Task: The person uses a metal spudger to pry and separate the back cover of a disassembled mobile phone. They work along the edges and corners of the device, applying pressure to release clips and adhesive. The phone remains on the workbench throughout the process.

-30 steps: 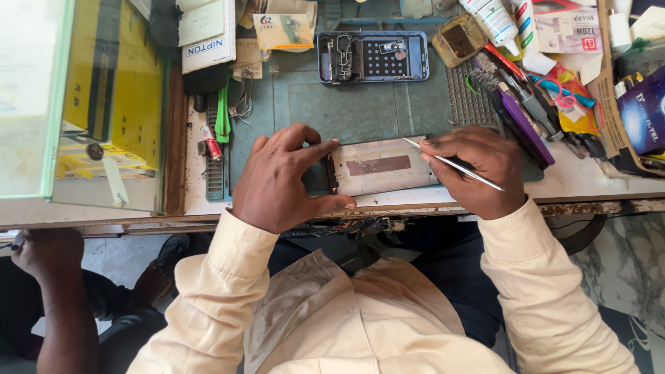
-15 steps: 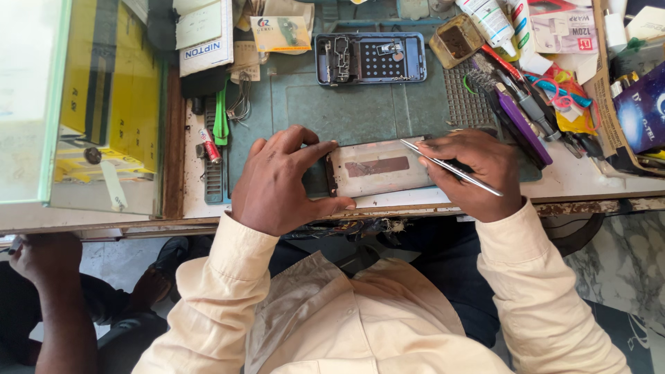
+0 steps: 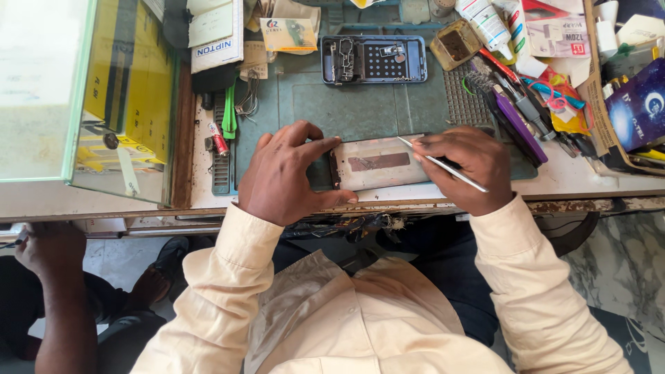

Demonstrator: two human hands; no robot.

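Head view: in the middle of the frame a pale, flat rectangular phone panel with a dark strip across its centre (image 3: 379, 162) lies on a grey-green work mat (image 3: 360, 104), close to the near edge of the worn bench (image 3: 596, 181). The left hand (image 3: 287, 173) is curled around the panel's left end, index finger stretched along the upper edge and thumb along the lower, so it clamps the panel between them. The right hand (image 3: 465, 166) has its fingers drawn together, pinching a thin silver metal tool (image 3: 443, 165) whose tip rests at the panel's upper right corner.

The main hazard, as I judge it, is the tool tip: if it skids off the corner it could scratch the panel's face or jab the left index finger lying along the same edge. Levering too hard at one corner could crack or bend the thin panel, since only the left end is held down. The panel also sits near the bench's edge, so a slip of the clamping grip might push it off toward the lap.

In the upper middle a dark blue rectangular phone frame (image 3: 374, 59) rests on the mat, and the upper right holds a heap of pens, tubes and coloured tools (image 3: 526, 104) just beside the right hand; a wide elbow movement could knock them onto the work. At lower left another person's arm (image 3: 59, 291) is well apart.
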